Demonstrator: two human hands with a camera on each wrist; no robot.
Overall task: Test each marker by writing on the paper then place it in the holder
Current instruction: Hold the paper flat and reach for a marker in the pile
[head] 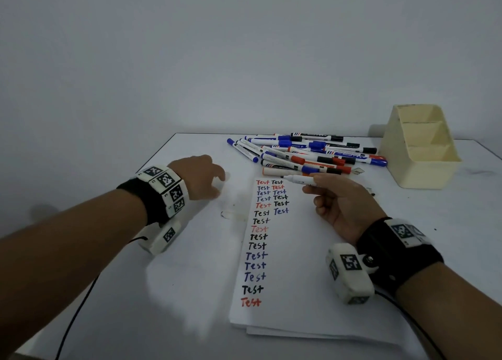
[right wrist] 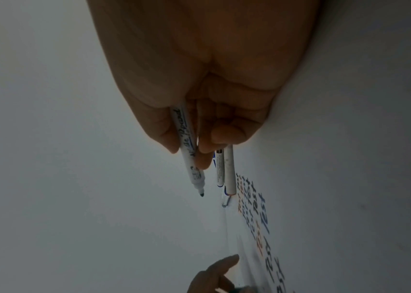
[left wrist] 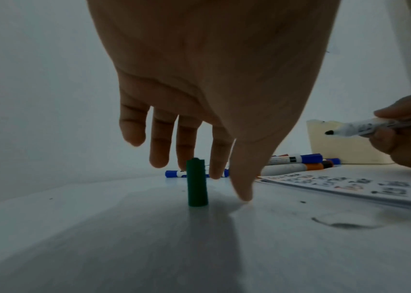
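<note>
My right hand (head: 336,199) grips an uncapped white marker (head: 300,179) above the top of the paper (head: 285,251); its dark tip (right wrist: 201,193) points left. The paper bears two columns of "Test" in red, black and blue. My left hand (head: 201,177) hovers left of the paper with fingers (left wrist: 159,146) spread and relaxed. Just below them a dark green cap (left wrist: 196,183) stands upright on the table, free of the fingers. Several capped markers (head: 307,153) lie in a pile beyond the paper. The cream holder (head: 418,147) stands at the back right, its compartments showing no markers.
The white table (head: 190,278) ends at a left edge near my left forearm. A smudge (head: 228,214) marks the table beside the paper. A grey wall rises behind. Cables trail from both wrist cameras.
</note>
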